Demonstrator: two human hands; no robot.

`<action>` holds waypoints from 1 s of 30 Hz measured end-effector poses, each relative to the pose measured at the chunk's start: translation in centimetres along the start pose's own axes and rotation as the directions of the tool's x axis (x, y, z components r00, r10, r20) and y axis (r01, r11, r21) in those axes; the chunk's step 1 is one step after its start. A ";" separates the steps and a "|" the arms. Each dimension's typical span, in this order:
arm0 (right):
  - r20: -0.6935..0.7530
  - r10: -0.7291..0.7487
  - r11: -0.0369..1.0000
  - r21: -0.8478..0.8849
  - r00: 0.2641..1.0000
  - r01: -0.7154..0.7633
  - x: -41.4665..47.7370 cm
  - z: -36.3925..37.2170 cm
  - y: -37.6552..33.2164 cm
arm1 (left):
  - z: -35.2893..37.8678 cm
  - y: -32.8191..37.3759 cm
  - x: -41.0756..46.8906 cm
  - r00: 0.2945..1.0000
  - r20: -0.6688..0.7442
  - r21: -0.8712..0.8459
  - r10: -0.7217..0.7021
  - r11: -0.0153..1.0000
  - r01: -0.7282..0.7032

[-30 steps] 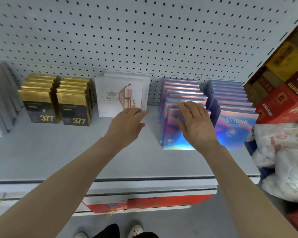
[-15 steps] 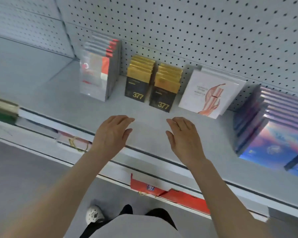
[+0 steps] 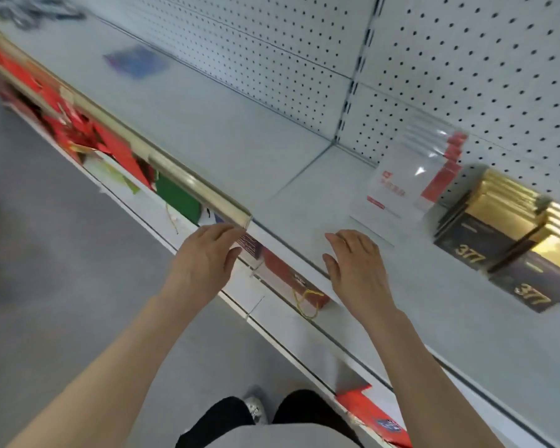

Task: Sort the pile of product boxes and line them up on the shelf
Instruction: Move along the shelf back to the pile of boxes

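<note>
The fingers of the left hand (image 3: 204,263) are loose and lightly bent, grasping nothing. They hover at the end of the gold rail (image 3: 188,181) on the front lip. The fingers of the right hand (image 3: 358,270) are likewise released and empty, spread low over the front of the shelf (image 3: 304,189); whether they touch it I cannot tell.

To the right, sorted boxes stand in rows against the pegboard (image 3: 466,76): white boxes (image 3: 392,192) with red trim, then two rows of black boxes (image 3: 476,244) marked 377 just beside them. Far to the left on the shelf lies a lone blue box (image 3: 136,62), blurred and well apart from the rows. Dark smeared things at the top left corner may be the pile, but that is too unclear to say.

With both hands free, the step looks like a reach for the next box, most likely leftward. To do it well, take one kind at a time. Pinch each box by its two side edges, thumb opposite fingers, since glossy cartons probably slip and their corners dent. Carry it upright, set it face forward with its own kind, and nudge it back until flush. The bare stretch left of the white boxes seems the place for a new row. Keep the forearms clear of the rows, which stand on edge and could tip in a chain.
</note>
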State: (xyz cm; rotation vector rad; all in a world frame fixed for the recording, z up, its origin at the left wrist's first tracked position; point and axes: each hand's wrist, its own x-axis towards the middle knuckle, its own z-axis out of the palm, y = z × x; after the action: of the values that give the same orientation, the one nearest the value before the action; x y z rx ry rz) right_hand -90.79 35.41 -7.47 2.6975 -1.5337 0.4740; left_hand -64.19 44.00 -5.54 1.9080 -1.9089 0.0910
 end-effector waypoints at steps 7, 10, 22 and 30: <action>-0.022 -0.079 0.997 0.009 0.997 0.079 10.9 3.0 -3.6 | -1.2 -9.2 4.5 0.993 -0.042 0.025 -0.113 0.993 0.114; -0.016 -0.084 0.996 0.025 0.996 0.084 15.3 4.6 -4.8 | -0.9 -13.0 7.0 0.990 -0.055 0.019 -0.132 0.991 0.133; 0.147 -0.232 0.973 0.022 0.962 0.231 37.3 11.0 -12.4 | -1.0 -30.5 17.8 0.946 0.047 0.036 -0.320 0.947 0.319; 0.323 -0.247 0.964 -0.012 0.914 0.265 53.7 15.7 -20.8 | -0.9 -44.6 26.1 0.940 0.110 0.046 -0.323 0.946 0.320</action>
State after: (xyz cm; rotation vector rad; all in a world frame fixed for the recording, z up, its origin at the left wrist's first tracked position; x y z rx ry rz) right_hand -43.69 -1.16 -5.43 2.9820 -1.1870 -0.0159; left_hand -19.72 17.73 -7.06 2.2617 -1.6437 -0.0965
